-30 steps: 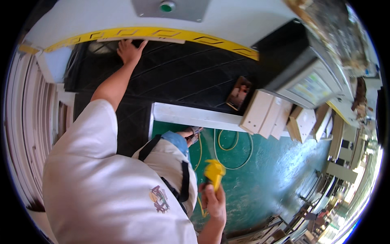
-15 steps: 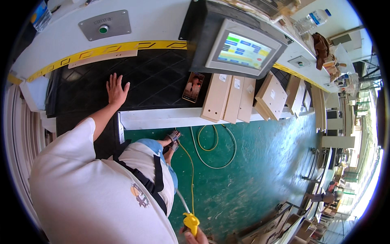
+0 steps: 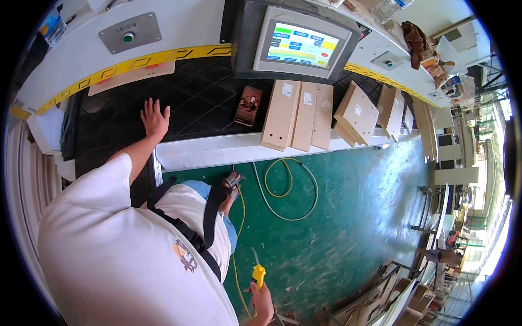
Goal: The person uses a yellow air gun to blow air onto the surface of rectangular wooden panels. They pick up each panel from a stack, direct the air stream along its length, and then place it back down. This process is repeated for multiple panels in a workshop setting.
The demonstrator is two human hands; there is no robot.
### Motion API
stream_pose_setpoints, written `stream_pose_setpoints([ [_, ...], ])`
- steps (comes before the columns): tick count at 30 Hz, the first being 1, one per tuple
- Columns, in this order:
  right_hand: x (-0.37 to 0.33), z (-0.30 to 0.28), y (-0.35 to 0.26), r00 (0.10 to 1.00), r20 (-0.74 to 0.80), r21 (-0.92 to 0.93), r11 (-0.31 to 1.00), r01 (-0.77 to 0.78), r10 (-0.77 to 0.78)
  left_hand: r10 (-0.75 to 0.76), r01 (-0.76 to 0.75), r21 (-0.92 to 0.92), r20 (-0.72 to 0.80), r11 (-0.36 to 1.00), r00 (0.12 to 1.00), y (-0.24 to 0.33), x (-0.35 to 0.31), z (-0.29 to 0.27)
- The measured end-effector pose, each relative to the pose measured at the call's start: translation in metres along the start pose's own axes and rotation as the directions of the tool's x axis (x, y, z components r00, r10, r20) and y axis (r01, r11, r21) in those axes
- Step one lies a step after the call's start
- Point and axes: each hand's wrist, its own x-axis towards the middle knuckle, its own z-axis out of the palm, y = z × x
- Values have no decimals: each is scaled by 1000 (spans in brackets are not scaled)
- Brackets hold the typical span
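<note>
My left hand [image 3: 155, 120] lies palm down on the black work surface [image 3: 201, 108], fingers stretched and holding nothing. At the bottom, away from the bench, my right hand [image 3: 262, 302] is wrapped round a yellow air blow gun [image 3: 259, 275], whose thin nozzle points up and away. A yellow hose [image 3: 239, 239] runs along the floor beside my feet and down toward that hand. To the right of my left hand lies a phone [image 3: 248, 106] with its screen lit. Beside the phone are several light wood panels [image 3: 281, 114] with holes and white labels.
A touchscreen control panel [image 3: 298, 44] overhangs the bench. Behind the surface run a yellow guard strip [image 3: 125, 68] and a plate with a green button [image 3: 128, 37]. A thin board [image 3: 130, 77] lies under the strip. More panels [image 3: 356, 111] stand farther right; a coiled hose [image 3: 288, 217] lies on the green floor.
My right hand has risen with the blow gun, now turned nozzle up and more fully in view. My left hand stays on the surface. The whole view has shifted slightly.
</note>
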Motion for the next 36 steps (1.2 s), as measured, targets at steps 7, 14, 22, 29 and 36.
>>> stream_pose_setpoints([
  [7, 63, 12, -16, 989, 151, 25, 1000, -4, 0, 58, -60, -50, -29, 997, 998, 12, -13, 0],
  [14, 128, 24, -57, 985, 170, -177, 984, -12, 42, 47, -47, -51, 2, 998, 999, 21, -8, -4],
  [22, 146, 4, -58, 983, 164, -188, 981, -47, 78, 28, -27, -44, 20, 999, 999, 17, -8, -9],
  [29, 156, -5, -16, 973, 145, -125, 979, -160, 178, 37, -38, -93, -19, 995, 999, 16, -9, -6],
  [36, 126, -9, -27, 957, 267, 68, 989, -131, 109, 38, -38, -119, -4, 992, 999, 18, -10, -6],
])
